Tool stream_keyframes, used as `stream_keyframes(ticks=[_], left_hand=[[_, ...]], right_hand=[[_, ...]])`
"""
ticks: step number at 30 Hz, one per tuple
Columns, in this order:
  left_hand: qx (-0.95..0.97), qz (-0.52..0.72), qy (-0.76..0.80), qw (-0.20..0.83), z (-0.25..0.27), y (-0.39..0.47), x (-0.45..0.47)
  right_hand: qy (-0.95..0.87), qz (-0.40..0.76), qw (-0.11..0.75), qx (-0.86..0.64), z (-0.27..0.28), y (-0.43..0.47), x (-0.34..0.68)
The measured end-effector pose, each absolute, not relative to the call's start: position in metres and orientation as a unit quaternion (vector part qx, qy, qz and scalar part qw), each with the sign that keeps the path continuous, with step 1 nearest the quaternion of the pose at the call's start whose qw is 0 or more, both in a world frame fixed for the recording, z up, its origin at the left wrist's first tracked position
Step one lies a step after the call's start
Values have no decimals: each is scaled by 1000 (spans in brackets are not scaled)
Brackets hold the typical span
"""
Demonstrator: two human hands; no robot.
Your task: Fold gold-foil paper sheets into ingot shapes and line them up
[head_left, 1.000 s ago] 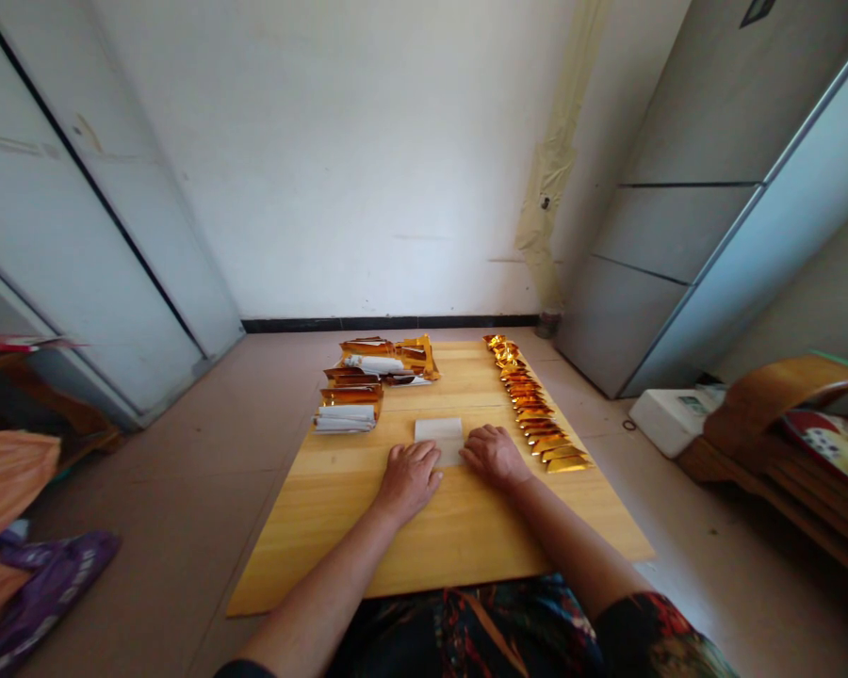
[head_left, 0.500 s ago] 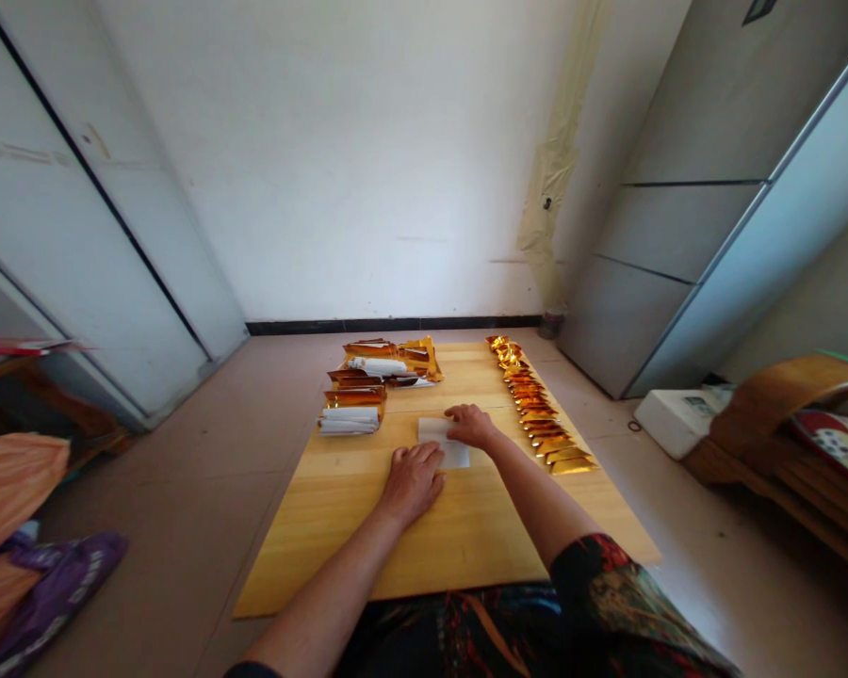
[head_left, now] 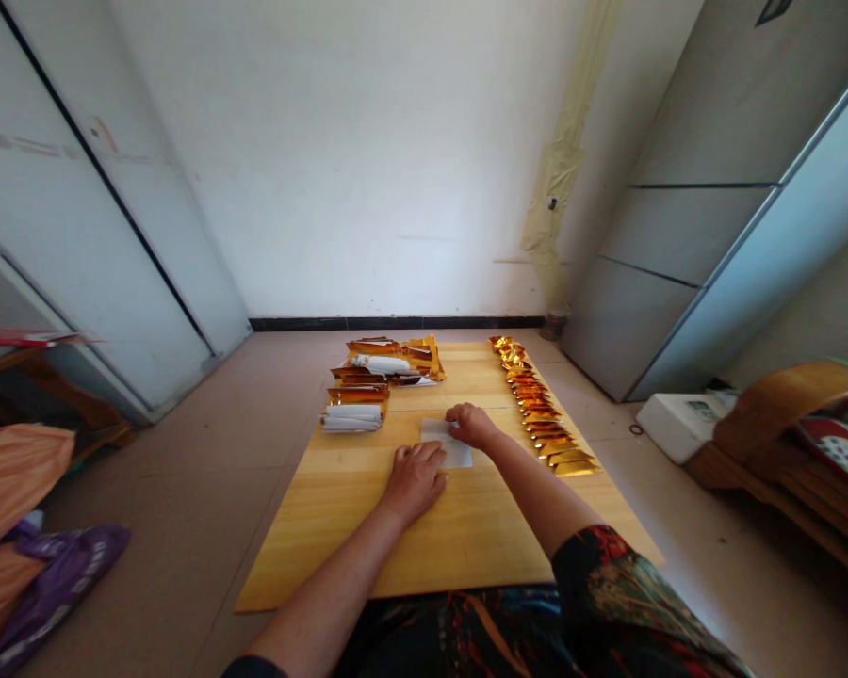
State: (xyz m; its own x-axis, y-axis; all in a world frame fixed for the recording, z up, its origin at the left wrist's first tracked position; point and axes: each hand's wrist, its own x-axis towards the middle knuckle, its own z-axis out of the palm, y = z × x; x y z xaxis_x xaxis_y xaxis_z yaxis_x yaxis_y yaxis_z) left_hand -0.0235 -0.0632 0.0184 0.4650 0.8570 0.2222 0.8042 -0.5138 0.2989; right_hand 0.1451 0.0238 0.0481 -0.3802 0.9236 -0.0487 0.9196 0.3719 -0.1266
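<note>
White paper [head_left: 458, 458], one edge facing forward, long axis unclear, is partly covered by the flattened left hand [head_left: 415, 478] and the curled right hand [head_left: 475, 427], whose grip cannot be told, and flanked by foil bundles [head_left: 357, 397] leftward and gold packets [head_left: 540, 412] rightward.

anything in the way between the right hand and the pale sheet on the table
Nothing visible: the right hand is over the far part of the pale sheet. The left hand rests at its left side, not between them; the gold packets lie off to the right.
</note>
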Motion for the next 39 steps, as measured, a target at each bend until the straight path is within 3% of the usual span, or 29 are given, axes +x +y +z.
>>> stream_keyframes(ticks=[15,39], left_hand=[[857,196,476,-18,17,-65,-24],[848,163,504,11,12,-66,-24]], right_hand=[[-890,-36,62,-450,28,3,154],[-885,-28,39,-462,44,-33,186]])
